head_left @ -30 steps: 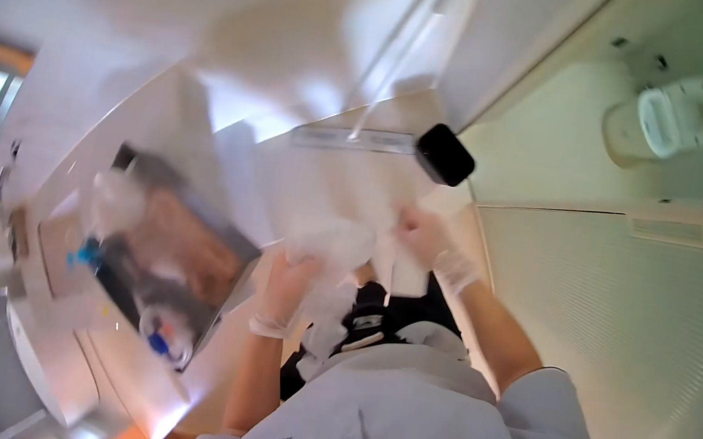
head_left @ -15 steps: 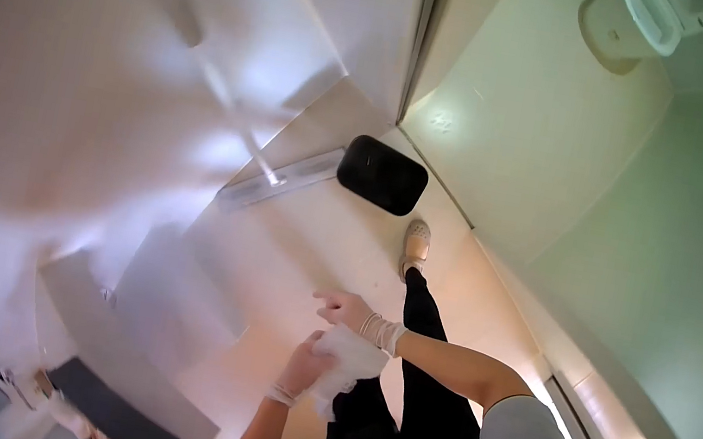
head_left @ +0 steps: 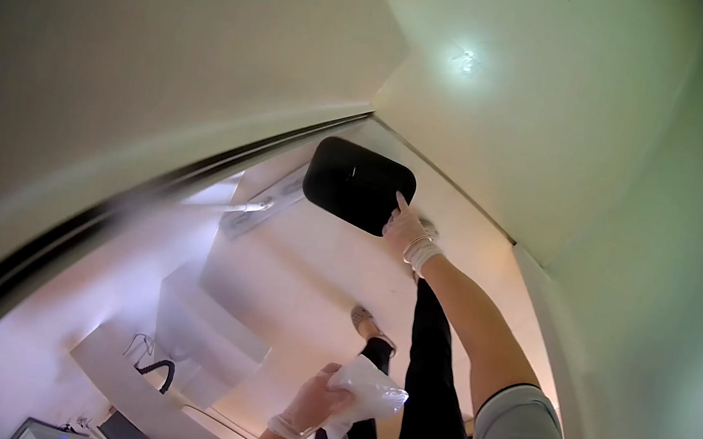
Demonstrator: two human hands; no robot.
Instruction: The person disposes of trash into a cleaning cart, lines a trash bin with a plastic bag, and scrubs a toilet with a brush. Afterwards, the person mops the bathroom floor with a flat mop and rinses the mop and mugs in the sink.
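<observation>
My left hand [head_left: 313, 403], in a pale translucent glove, is closed around a crumpled white plastic bag [head_left: 368, 394] in front of my legs. My right hand [head_left: 406, 231], gloved the same way, reaches forward to the right edge of a black bin [head_left: 358, 183] seen from above, with a rounded rectangular top. A finger lies over the top of that edge, and the others go down its side, partly hidden. The bin stands beyond my feet.
A dark-edged door panel [head_left: 161, 177] crosses from lower left to upper middle. Behind it are a long flat bar-like fitting [head_left: 253, 216] and a pale box-shaped fixture [head_left: 209, 335]. A dark curved hose [head_left: 158, 371] lies lower left. A pale green wall [head_left: 697, 233] rises at right.
My right hand has left the bag and reached forward to the bin's edge. My left hand keeps the bag. The camera view has turned, bringing the door panel across the left.
</observation>
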